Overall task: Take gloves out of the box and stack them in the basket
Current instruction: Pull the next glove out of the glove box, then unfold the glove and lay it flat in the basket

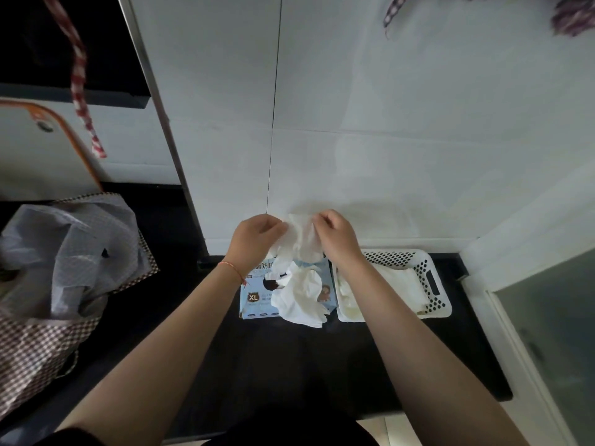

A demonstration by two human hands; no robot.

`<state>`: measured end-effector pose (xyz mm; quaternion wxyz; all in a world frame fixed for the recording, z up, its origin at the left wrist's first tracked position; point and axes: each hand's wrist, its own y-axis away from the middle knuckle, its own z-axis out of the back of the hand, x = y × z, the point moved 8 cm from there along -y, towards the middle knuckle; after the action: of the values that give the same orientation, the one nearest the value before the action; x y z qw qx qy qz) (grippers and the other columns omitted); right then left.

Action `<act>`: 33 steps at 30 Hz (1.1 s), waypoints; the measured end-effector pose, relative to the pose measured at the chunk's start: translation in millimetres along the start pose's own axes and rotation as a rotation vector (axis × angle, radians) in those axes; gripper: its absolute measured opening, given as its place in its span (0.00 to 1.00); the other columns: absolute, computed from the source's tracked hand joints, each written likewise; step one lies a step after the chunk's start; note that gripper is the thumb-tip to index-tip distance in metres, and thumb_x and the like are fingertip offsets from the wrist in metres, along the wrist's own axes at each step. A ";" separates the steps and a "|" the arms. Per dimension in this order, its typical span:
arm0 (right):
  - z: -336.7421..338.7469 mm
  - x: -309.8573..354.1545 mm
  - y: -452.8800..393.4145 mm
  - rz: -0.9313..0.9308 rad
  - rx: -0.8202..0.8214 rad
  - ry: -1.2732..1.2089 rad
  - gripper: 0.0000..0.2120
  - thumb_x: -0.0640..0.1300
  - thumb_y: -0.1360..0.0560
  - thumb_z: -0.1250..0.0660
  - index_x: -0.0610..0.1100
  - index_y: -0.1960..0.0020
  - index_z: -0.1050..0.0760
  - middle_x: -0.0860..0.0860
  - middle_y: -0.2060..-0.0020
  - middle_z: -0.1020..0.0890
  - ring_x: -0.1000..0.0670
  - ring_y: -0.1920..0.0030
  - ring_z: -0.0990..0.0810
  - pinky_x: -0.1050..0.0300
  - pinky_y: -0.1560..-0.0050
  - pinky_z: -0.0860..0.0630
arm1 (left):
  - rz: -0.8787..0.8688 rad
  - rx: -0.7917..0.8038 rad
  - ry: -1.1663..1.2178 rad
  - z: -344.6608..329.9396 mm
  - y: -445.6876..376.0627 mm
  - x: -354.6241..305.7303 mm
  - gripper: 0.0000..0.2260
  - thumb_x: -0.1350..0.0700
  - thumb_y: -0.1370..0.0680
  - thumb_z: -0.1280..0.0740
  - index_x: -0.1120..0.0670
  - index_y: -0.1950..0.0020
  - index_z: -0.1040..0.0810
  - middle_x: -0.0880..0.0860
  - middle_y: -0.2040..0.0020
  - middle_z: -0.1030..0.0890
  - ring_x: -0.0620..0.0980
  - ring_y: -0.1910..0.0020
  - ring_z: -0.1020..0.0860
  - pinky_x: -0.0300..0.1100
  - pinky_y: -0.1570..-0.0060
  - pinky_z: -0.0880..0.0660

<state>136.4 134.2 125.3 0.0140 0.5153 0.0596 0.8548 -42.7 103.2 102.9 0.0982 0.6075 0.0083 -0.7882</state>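
Observation:
A light blue glove box [257,300] marked XL lies on the black counter in the middle of the view. A bunch of white gloves [302,297] spills out of its top opening. Above the box, my left hand [254,239] and my right hand [335,236] each pinch an upper edge of one white glove [301,233] and hold it up in front of the wall. To the right of the box stands a white perforated basket [431,284] with pale gloves [399,284] lying flat inside; my right forearm crosses its left part.
A checkered bag [48,317] with a grey plastic bag [70,252] in it stands at the left. White tiled wall rises behind the counter. A glass panel [547,333] borders the right. Patterned cloths hang at the top left and top right.

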 end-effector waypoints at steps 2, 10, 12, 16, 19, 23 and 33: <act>-0.4 -7.2 0.9 -0.046 0.032 0.030 0.10 0.46 0.18 0.40 0.40 0.52 0.25 0.51 0.65 0.26 0.54 0.65 0.28 0.60 0.64 0.32 | 0.028 0.000 0.053 -0.8 0.8 -5.5 0.10 0.54 0.23 0.30 0.59 0.59 0.20 0.48 0.68 0.21 0.45 0.68 0.26 0.39 0.64 0.28; -13.7 -4.9 21.3 -0.066 0.310 -0.045 0.18 0.62 0.26 0.32 0.52 0.43 0.24 0.55 0.48 0.19 0.55 0.49 0.19 0.59 0.51 0.24 | 0.036 0.031 0.016 -3.1 3.0 -20.9 0.08 0.55 0.22 0.32 0.60 0.56 0.19 0.49 0.63 0.21 0.45 0.66 0.26 0.34 0.68 0.29; -16.8 -9.3 25.6 -0.062 0.373 0.003 0.17 0.53 0.28 0.26 0.52 0.42 0.24 0.52 0.49 0.18 0.55 0.52 0.17 0.61 0.54 0.23 | 0.043 0.049 0.032 -4.6 3.2 -23.2 0.08 0.55 0.22 0.32 0.60 0.55 0.19 0.49 0.62 0.20 0.45 0.64 0.25 0.34 0.65 0.28; -6.9 -20.0 25.6 -0.071 0.293 0.069 0.08 0.41 0.27 0.30 0.47 0.49 0.19 0.48 0.56 0.16 0.53 0.58 0.17 0.60 0.56 0.23 | 0.047 0.053 0.038 -2.6 4.8 -27.7 0.08 0.54 0.22 0.32 0.59 0.55 0.19 0.48 0.63 0.20 0.44 0.66 0.24 0.32 0.69 0.28; -0.2 -24.5 25.4 -0.056 0.284 0.057 0.10 0.49 0.28 0.27 0.53 0.48 0.20 0.51 0.50 0.18 0.51 0.50 0.18 0.55 0.48 0.21 | 0.059 0.082 0.071 -1.6 6.0 -30.1 0.08 0.54 0.22 0.32 0.57 0.56 0.20 0.49 0.64 0.20 0.45 0.68 0.24 0.35 0.70 0.27; -9.3 -18.7 29.3 -0.027 0.359 0.047 0.20 0.57 0.32 0.24 0.57 0.43 0.25 0.57 0.45 0.21 0.56 0.44 0.22 0.57 0.46 0.23 | 0.018 0.186 -0.033 -16.7 9.9 -37.8 0.07 0.53 0.22 0.31 0.54 0.58 0.20 0.47 0.66 0.21 0.46 0.70 0.26 0.36 0.72 0.30; 46.3 -50.3 26.2 -0.186 0.053 -0.027 0.10 0.47 0.29 0.35 0.40 0.57 0.20 0.45 0.61 0.18 0.48 0.61 0.22 0.54 0.56 0.28 | -0.088 0.111 -0.200 -17.2 0.1 -39.9 0.07 0.51 0.23 0.30 0.51 0.59 0.20 0.46 0.67 0.20 0.42 0.69 0.27 0.35 0.66 0.31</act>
<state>201.8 108.0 105.5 0.0804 0.5192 0.1293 0.8410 -16.6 111.1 136.8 0.0301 0.5295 -0.0182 -0.8476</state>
